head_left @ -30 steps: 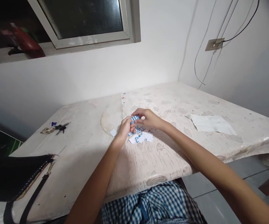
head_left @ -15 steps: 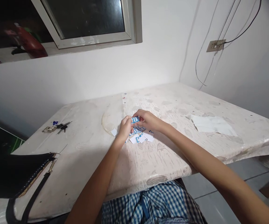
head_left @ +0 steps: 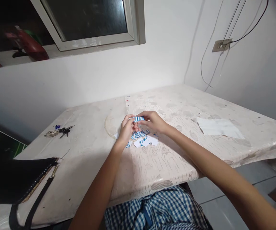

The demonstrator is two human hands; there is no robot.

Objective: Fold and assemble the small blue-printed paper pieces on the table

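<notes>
Between both hands, just above the table, is a small white paper piece (head_left: 139, 118) with blue drawn lines; it may be more than one piece. My left hand (head_left: 127, 127) pinches its left end with curled fingers. From the other side, my right hand (head_left: 152, 121) grips the right end between thumb and fingers. Beneath them lies a loose pile of white paper pieces (head_left: 145, 141), several marked with blue outlines. Another white piece (head_left: 116, 135) lies left of the pile, partly behind my left hand.
On the left of the table (head_left: 87, 134) lie keys (head_left: 65, 130) and a small blue object (head_left: 57, 127). A black bag (head_left: 18, 179) with a strap is at the near left. A white sheet (head_left: 219, 128) lies on the right. A socket (head_left: 221, 45) with cables is on the wall.
Both hands have lifted slightly with the held paper, and the fingers have shifted along it. More of the pile below now shows.
</notes>
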